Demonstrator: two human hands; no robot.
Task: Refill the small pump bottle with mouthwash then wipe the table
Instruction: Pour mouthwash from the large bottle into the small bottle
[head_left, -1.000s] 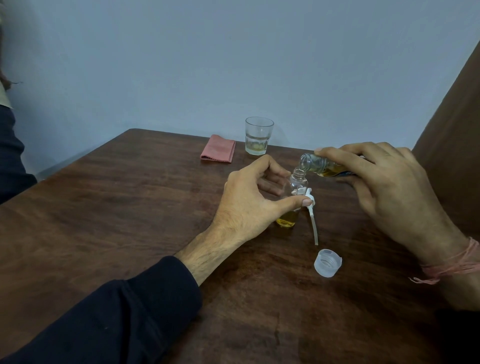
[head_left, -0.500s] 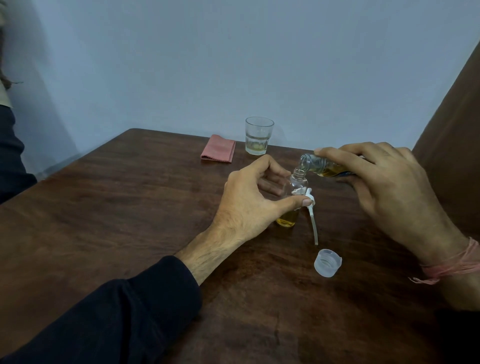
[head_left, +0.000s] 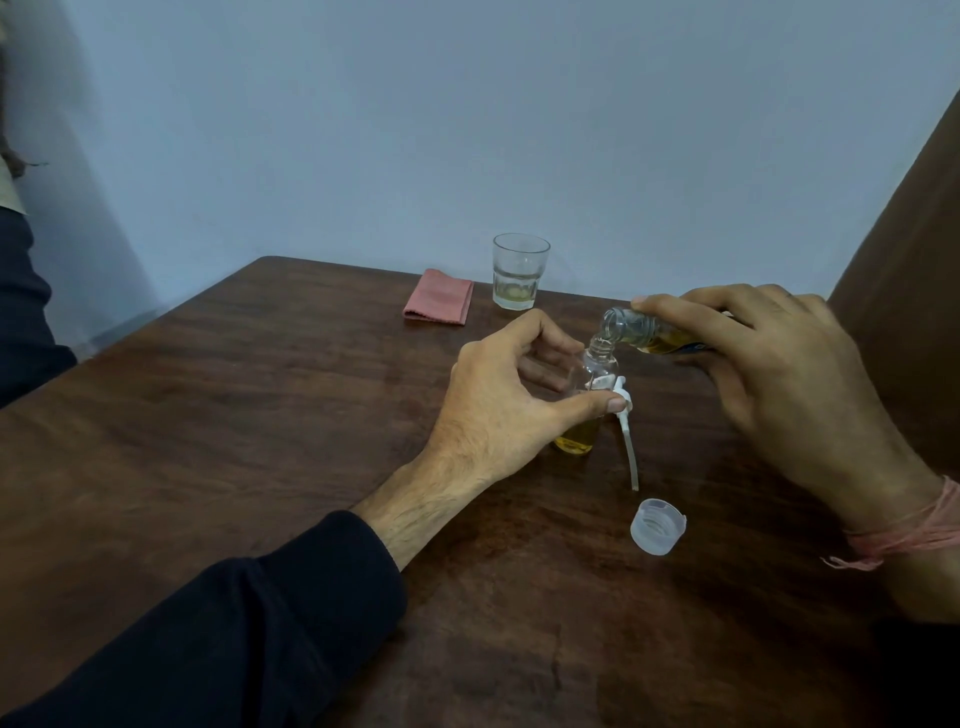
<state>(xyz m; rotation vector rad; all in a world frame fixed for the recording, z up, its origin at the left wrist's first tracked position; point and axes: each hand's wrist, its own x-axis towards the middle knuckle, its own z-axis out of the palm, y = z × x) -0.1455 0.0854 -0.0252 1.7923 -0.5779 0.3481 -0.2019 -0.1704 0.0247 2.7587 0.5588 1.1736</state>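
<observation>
Dark bench (head_left: 208, 426); left hand (head_left: 498, 395) grips pump bottle (head_left: 587, 405), right hand (head_left: 769, 364) grips tipped mouthwash (head_left: 631, 330); narrow neck risks spills.

Pink cloth (head_left: 439, 297), dark brown table (head_left: 208, 415), amber mouthwash (head_left: 574, 440), seemingly translucent white cap (head_left: 657, 526).

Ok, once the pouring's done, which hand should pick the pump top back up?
Probably the left hand: it's nearest the pump top, while the right hand holds the mouthwash bottle.
</observation>
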